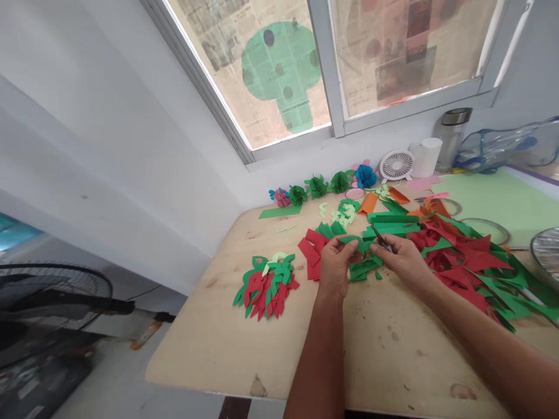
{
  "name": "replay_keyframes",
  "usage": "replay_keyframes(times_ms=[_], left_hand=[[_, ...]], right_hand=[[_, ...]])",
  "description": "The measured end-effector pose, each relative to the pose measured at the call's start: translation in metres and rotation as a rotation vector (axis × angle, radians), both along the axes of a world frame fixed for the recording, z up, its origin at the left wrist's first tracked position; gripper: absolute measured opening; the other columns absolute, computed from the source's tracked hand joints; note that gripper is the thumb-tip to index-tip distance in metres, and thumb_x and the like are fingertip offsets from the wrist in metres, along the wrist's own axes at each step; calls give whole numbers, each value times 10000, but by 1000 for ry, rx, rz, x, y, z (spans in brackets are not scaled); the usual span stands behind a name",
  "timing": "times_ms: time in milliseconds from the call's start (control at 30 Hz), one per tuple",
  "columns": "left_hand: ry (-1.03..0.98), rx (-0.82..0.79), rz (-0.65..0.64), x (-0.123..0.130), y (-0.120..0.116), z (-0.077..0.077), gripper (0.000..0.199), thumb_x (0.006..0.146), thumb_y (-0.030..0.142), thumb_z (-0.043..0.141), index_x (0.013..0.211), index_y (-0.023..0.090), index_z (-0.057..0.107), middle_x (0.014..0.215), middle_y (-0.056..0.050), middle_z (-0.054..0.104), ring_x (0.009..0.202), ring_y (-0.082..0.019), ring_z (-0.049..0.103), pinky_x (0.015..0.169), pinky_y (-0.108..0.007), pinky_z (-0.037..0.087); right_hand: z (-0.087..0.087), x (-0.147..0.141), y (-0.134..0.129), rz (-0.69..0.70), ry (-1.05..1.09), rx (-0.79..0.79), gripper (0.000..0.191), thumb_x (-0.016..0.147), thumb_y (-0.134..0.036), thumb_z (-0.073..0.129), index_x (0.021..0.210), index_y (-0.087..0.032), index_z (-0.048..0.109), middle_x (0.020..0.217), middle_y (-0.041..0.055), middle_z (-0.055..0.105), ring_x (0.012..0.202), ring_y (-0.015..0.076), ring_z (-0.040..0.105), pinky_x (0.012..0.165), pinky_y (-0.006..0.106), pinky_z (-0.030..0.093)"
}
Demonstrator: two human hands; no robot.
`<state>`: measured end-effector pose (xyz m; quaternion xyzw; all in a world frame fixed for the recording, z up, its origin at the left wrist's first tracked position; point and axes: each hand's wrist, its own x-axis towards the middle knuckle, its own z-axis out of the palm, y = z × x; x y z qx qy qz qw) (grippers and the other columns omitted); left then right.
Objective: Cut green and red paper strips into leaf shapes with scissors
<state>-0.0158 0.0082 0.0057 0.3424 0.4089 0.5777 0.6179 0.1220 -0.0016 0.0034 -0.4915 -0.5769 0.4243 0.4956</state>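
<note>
My left hand [337,262] pinches a small green paper piece [354,240] between thumb and fingers. Close by on the right, my right hand [399,256] is closed around small dark scissors [381,238], whose blades point up and left. Folded red paper [309,256] lies just left of my left hand, and green paper strips [393,218] lie behind both hands. A pile of cut red and green shapes [266,288] sits further left. Beside my right forearm spreads a large heap of red and green scraps [469,256].
Paper pompoms [318,186] line the wooden table's [244,361] back edge by the wall. A small white fan [396,166], a white cup [427,157] and a bottle [454,137] stand at the back right. A black floor fan [56,291] is at the far left.
</note>
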Motion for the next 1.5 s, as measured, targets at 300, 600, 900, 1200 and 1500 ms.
replay_keyframes(times_ms=[300,600,900,1200,1500], left_hand=[[41,90,-44,-5,-2,3,194,584,262,748,680,138,633,659,-3,623,577,-93,559,551,-221,474],[148,171,-141,-13,1,0,193,613,286,733,699,158,618,629,1,615,570,-113,569,586,-256,474],[150,162,-170,-11,-2,4,220,612,311,734,705,156,609,643,-5,633,535,-112,569,578,-266,487],[150,163,-172,-10,-5,9,226,609,321,741,684,148,615,638,-13,638,521,-107,570,554,-257,488],[146,156,-178,-10,-4,8,241,603,338,749,697,153,628,621,-10,637,516,-112,571,562,-271,497]], right_hand=[[5,-2,-7,154,117,-176,470,774,-639,487,600,-207,425,453,-80,280,410,81,248,414,243,154],[5,-2,-8,259,138,-283,516,744,-679,507,575,-197,436,433,-85,271,401,65,195,414,237,112],[8,-3,-10,272,152,-339,530,753,-682,487,603,-175,525,434,-79,290,397,64,187,411,232,104],[5,-3,-9,255,178,-312,533,751,-664,519,527,-201,379,415,-88,273,387,54,169,414,234,90],[1,-2,-7,265,179,-314,534,748,-666,520,526,-206,364,407,-92,259,379,52,157,409,239,83]])
